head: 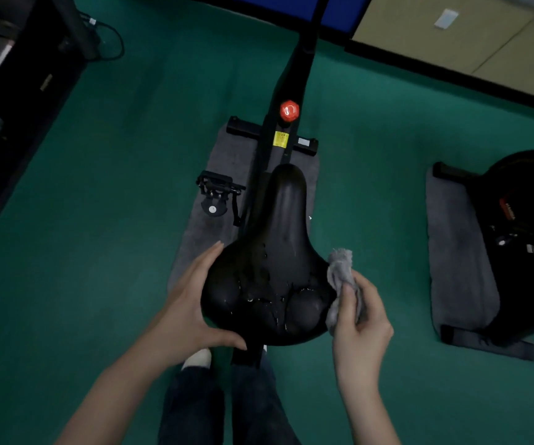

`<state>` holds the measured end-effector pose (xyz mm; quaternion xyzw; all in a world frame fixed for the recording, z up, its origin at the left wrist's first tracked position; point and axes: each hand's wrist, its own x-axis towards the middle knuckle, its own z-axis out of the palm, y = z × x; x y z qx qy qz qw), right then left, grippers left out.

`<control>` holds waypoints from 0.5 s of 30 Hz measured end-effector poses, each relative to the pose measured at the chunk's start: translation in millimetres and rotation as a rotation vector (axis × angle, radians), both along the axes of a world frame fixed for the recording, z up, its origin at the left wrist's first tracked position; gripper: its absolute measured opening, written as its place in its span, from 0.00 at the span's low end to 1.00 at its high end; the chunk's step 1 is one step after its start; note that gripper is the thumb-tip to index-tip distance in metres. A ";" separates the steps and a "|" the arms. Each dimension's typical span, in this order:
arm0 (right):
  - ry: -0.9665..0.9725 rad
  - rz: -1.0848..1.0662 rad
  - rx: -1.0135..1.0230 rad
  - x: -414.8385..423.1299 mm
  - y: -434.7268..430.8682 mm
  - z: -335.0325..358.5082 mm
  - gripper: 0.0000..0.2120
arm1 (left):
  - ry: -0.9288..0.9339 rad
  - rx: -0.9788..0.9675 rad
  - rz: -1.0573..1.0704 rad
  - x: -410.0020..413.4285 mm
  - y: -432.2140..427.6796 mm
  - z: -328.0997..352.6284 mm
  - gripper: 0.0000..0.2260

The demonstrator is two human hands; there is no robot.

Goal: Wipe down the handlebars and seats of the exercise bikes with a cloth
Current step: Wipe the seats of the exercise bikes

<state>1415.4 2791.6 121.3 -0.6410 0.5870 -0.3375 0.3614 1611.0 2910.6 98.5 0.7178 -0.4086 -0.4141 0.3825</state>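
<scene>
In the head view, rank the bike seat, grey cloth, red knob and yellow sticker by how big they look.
1. bike seat
2. grey cloth, partly bunched in the right hand
3. red knob and yellow sticker: look about alike, so unranked

Black padded bike seat, nose toward 12 o'clock, water droplets scattered across its broad rear half. Grey cloth, bunched, at the seat's 3 o'clock edge.
</scene>
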 end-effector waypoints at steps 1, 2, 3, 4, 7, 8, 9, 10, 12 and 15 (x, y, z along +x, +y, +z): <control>-0.022 -0.057 -0.036 6.6 7.8 0.0 0.12 | -0.001 -0.006 -0.007 1.5 -0.1 -1.0 0.59; -0.030 -0.083 -0.101 13.1 17.6 1.1 0.13 | -0.001 -0.006 -0.015 2.7 -0.3 -1.2 0.58; -0.022 -0.079 -0.175 18.7 28.7 1.8 0.13 | -0.001 -0.004 -0.023 3.6 -0.8 -1.0 0.58; -0.007 -0.051 -0.244 23.5 40.3 1.9 0.13 | -0.003 -0.009 -0.027 4.3 -1.1 -0.9 0.58; 0.030 0.089 -0.365 33.3 65.5 3.0 0.15 | -0.012 -0.041 -0.022 4.3 -2.1 -0.2 0.56; 0.044 0.123 -0.379 34.5 65.8 3.8 0.15 | -0.015 -0.046 -0.021 3.7 -2.4 -0.2 0.56; 0.061 0.140 -0.380 34.3 61.9 4.8 0.15 | -0.018 -0.054 -0.020 3.2 -1.9 -0.8 0.56; 0.083 0.142 -0.374 33.3 54.5 6.0 0.14 | -0.025 -0.062 -0.015 2.9 -1.5 -1.6 0.56; 0.133 0.094 -0.332 32.1 33.7 9.5 0.12 | -0.036 -0.067 -0.005 3.4 -0.9 -2.8 0.56; 0.171 -0.009 -0.254 41.4 9.8 16.0 0.11 | -0.013 -0.072 0.009 2.8 -1.1 -4.6 0.55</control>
